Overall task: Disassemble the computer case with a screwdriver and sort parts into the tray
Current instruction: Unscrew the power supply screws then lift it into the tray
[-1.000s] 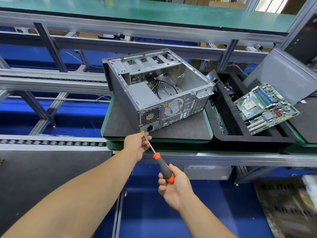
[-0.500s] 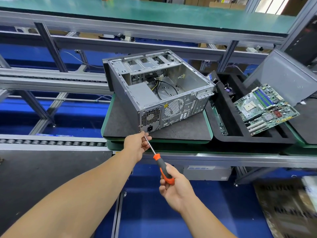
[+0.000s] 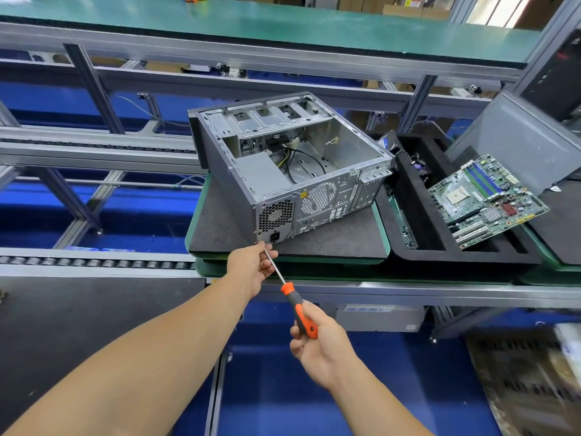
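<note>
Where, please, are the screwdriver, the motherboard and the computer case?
screwdriver (image 3: 298,310): head view, on its orange and black handle.
motherboard (image 3: 485,199): head view, on the board's middle.
computer case (image 3: 317,201): head view, on the rear panel's round fan grille.

Roller conveyor (image 3: 94,265) — aluminium frame rails (image 3: 94,155) behind

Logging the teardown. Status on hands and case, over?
Right hand grips screwdriver; left hand steadies its shaft. Tip at computer case rear lower corner. Motherboard on tray. Nothing blocking.
</note>
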